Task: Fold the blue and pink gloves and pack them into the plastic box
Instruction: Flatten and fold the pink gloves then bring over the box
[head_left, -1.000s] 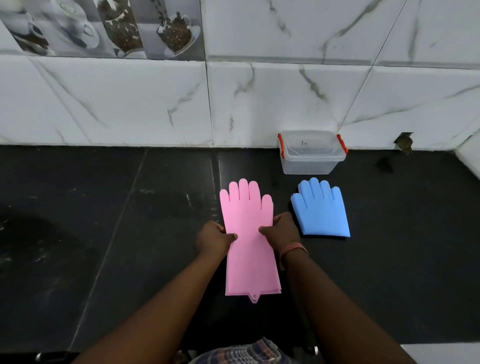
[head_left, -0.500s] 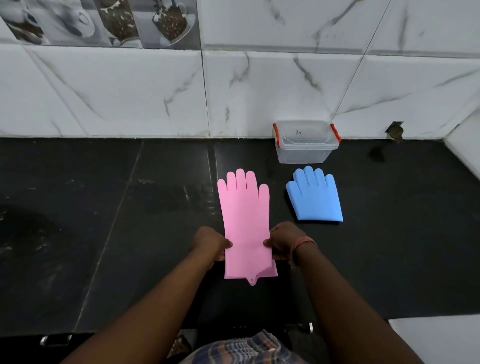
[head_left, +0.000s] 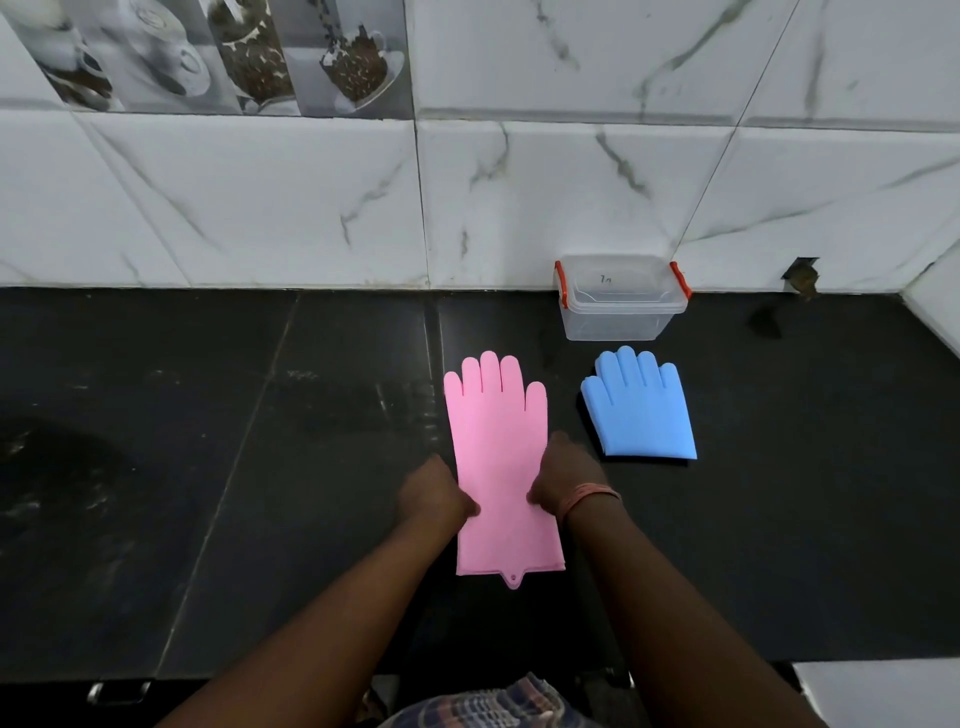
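The pink gloves (head_left: 498, 441) lie flat and stacked on the black counter, fingers pointing to the wall, cuff toward me. My left hand (head_left: 434, 491) pinches their left edge and my right hand (head_left: 566, 480) pinches their right edge, a little below the middle. The blue gloves (head_left: 641, 415) lie folded short to the right, apart from my hands. Behind them the clear plastic box (head_left: 618, 317) with red clips stands open against the wall, nothing visible in it.
The black counter (head_left: 260, 467) runs wide to the left, with a dull smear at its far left. A white marble-tiled wall (head_left: 311, 208) closes the back. A white surface (head_left: 883, 691) shows at the bottom right corner.
Both hands have slid along the pink gloves' edges from the middle toward the cuff. The gloves stay flat; the blue gloves and box have not moved.
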